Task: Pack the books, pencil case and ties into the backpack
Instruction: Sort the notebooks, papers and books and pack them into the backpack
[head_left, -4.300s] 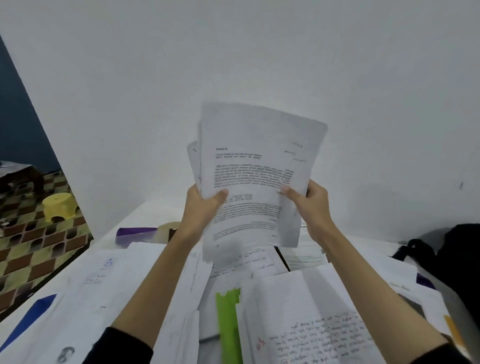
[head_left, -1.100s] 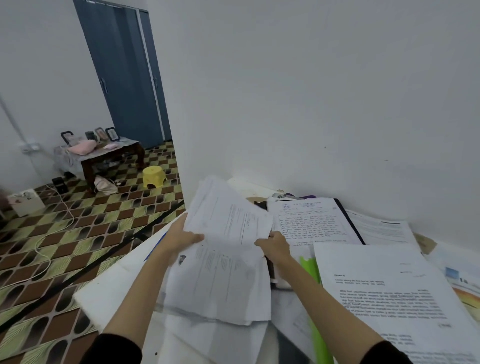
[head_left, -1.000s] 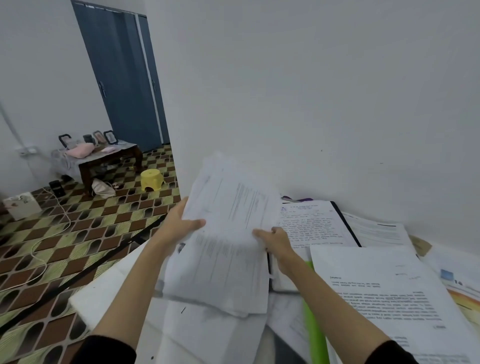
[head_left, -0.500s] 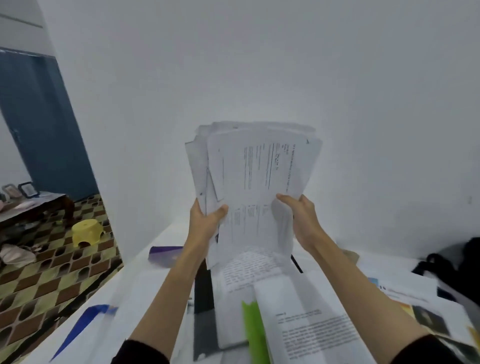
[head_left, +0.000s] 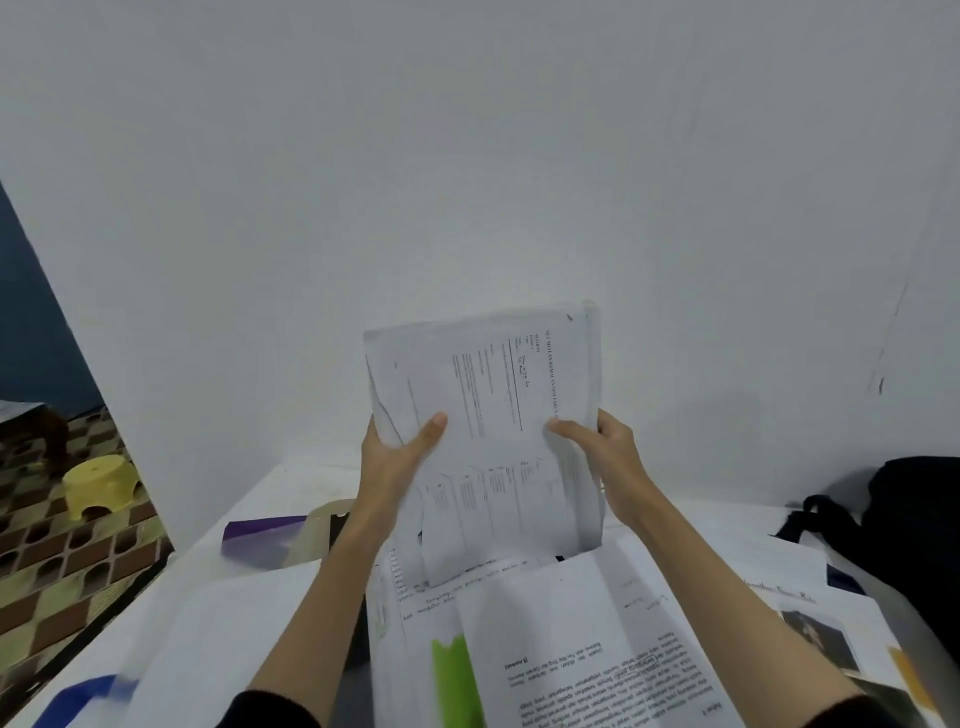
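I hold a stack of printed white papers (head_left: 488, 415) upright above the table, its lower edge close to the sheets below. My left hand (head_left: 397, 457) grips the stack's left edge with the thumb in front. My right hand (head_left: 602, 452) grips its right edge. A black backpack (head_left: 904, 525) sits at the far right of the table, against the wall, partly cut off by the frame. Loose printed and handwritten sheets (head_left: 587, 644) cover the table under my arms. No pencil case or ties can be made out.
A green strip (head_left: 454, 675) lies among the papers near me. A purple folder (head_left: 260, 535) lies at the back left of the white table (head_left: 306, 478). On the patterned floor to the left stands a yellow stool (head_left: 98, 483). A white wall rises close behind.
I gathered papers from the table's left side and raised them upright with both hands. Since half a second ago the stack's edges look more even and it sits slightly lower.
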